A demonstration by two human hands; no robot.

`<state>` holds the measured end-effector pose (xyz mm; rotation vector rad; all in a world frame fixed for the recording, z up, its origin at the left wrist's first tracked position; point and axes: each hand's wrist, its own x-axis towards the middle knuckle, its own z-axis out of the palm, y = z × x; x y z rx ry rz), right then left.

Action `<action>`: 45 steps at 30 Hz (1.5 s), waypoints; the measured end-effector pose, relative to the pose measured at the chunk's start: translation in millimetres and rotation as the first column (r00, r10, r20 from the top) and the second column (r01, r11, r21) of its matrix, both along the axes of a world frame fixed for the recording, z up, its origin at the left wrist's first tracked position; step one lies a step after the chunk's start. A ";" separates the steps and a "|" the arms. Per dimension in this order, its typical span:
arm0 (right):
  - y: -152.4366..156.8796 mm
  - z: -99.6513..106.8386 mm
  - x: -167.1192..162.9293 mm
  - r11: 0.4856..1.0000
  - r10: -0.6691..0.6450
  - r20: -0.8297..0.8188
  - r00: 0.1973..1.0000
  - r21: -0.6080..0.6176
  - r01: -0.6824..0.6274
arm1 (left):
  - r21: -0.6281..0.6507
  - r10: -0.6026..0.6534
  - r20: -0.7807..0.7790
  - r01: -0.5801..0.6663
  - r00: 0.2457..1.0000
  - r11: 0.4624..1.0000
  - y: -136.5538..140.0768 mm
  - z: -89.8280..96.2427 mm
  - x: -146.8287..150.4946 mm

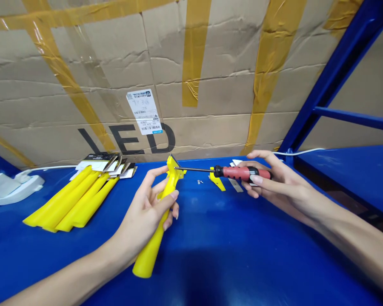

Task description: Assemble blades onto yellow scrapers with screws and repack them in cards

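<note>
My left hand [151, 202] is wrapped round the handle of a yellow scraper [149, 253], held tilted with its head up and a thin dark edge at the top. A screwdriver [234, 172] with a red and black handle lies level in the closed fingers of my right hand [279, 180]. Its long shaft points left, and the tip meets the scraper's head. Behind the shaft, a small loose yellow plastic part [217, 182] rests on the blue surface. Several tiny screws [200, 182] lie left of it. A flat grey metal strip [235, 185] is partly hidden near my right fingers.
At the left, several yellow handles [73, 199] lie in a pile with printed cards [102, 161] at their far ends. A white power strip [15, 191] sits beyond them. A taped cardboard box [223, 85] stands behind the blue surface [242, 255]; a blue metal frame [325, 80] rises right.
</note>
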<state>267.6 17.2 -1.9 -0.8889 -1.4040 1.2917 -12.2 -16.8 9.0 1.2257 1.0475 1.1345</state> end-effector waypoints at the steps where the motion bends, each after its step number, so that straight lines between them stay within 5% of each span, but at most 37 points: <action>1: 0.3 -0.6 0.2 0.999 -0.024 0.028 0.999 0.031 0.024 | -0.012 -0.003 -0.015 0.003 1.000 1.000 0.1 -1.0 0.0; 5: 2.4 -4.0 0.1 0.988 -0.144 0.205 0.968 0.076 0.131 | -0.039 -0.021 -0.061 0.019 0.998 0.999 0.1 -2.7 1.3; 11: 1.3 -1.8 0.0 1.000 -0.025 -0.009 1.000 -0.017 0.025 | 0.031 -0.014 -0.080 0.016 0.997 0.999 0.0 2.1 0.8; 17: 0.2 -1.8 -2.5 0.979 -0.204 0.166 0.965 0.021 0.203 | 0.014 -0.014 -0.083 0.015 0.996 1.000 -0.1 0.3 1.3; 22: -4.8 2.1 -6.8 0.997 -0.079 -0.049 0.996 0.019 0.080 | 0.030 0.006 -0.069 -0.004 0.998 1.000 4.1 -0.8 -2.0; 28: -4.5 -1.3 -6.2 0.953 -0.299 0.171 0.939 0.104 0.285 | 0.002 -0.012 -0.096 0.013 0.995 1.000 4.5 -5.1 -0.6; 33: -2.2 3.5 -4.1 0.996 -0.091 -0.028 0.995 -0.001 0.091 | 0.034 -0.009 -0.095 0.012 0.995 0.999 4.7 -3.6 -2.1; 39: 3.2 -0.8 -0.1 0.966 -0.257 0.193 0.947 0.088 0.244 | 0.008 -0.039 -0.111 0.040 0.993 0.999 3.2 -3.1 0.2; 45: 1.3 1.2 1.6 0.998 -0.049 -0.006 0.999 0.035 0.049 | 0.065 -0.025 -0.067 0.030 0.997 0.997 5.0 0.7 -1.4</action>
